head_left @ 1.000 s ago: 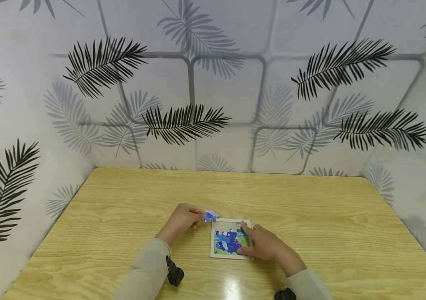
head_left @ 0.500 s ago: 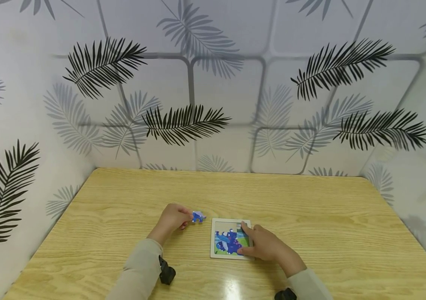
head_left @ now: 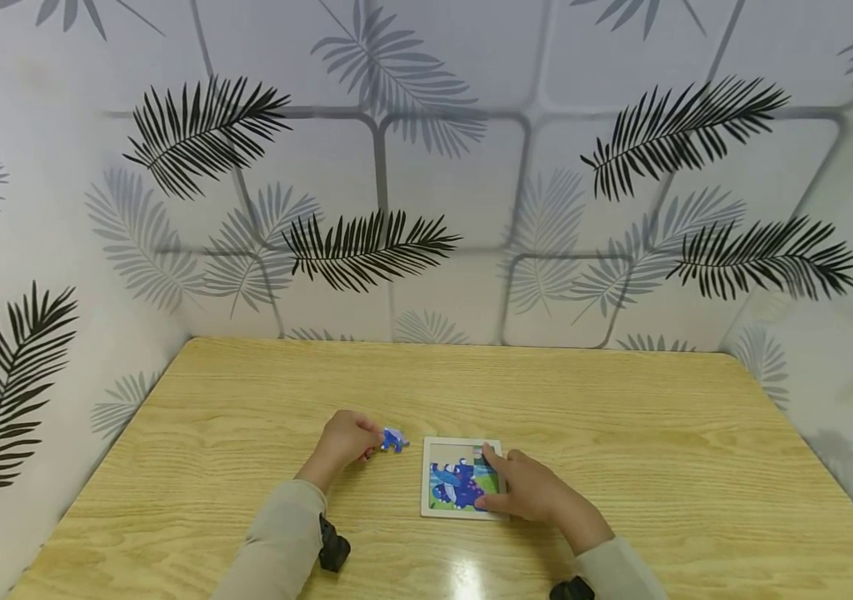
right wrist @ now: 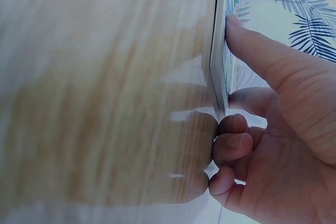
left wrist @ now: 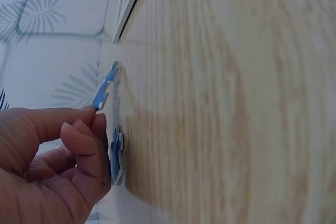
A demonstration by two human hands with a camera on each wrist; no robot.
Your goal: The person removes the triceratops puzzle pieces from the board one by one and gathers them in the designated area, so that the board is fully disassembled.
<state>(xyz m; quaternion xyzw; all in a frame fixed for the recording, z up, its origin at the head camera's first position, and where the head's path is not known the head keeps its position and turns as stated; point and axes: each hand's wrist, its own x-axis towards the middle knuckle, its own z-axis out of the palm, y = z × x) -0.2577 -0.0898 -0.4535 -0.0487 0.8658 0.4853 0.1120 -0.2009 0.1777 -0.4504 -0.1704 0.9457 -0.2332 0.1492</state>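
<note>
Jigsaw tray (head_left: 425,483) lies flat just beyond two beige sleeves (head_left: 272,533) and their black wrist cameras (head_left: 333,546), its near rim running across in front of the person. Fitted pieces (head_left: 456,487) in blue, purple and green fill its lower part and right side, leaving pale backing (head_left: 451,452) exposed at the upper left, along the far and left rims. At its right edge the right hand (head_left: 535,487) holds it: thumb and forefinger reach over the rim onto the picture, the other fingers curled low against the outer edge. A little farther off, to the left, the left hand (head_left: 344,440) pinches a loose jigsaw piece (head_left: 395,439) between thumb and fingertip. That piece is tilted, its free end toward the tray and apart from the left rim by a short strip of wood; whether its low tip touches the counter (head_left: 621,417) I cannot tell. Under the same hand a second piece (left wrist: 117,156) lies on the counter, just beside the curled fingers. Beyond both hands there is broad room up to the counter's straight far edge, and past that stands a pale wall (head_left: 456,292) printed with dark and grey fronds
</note>
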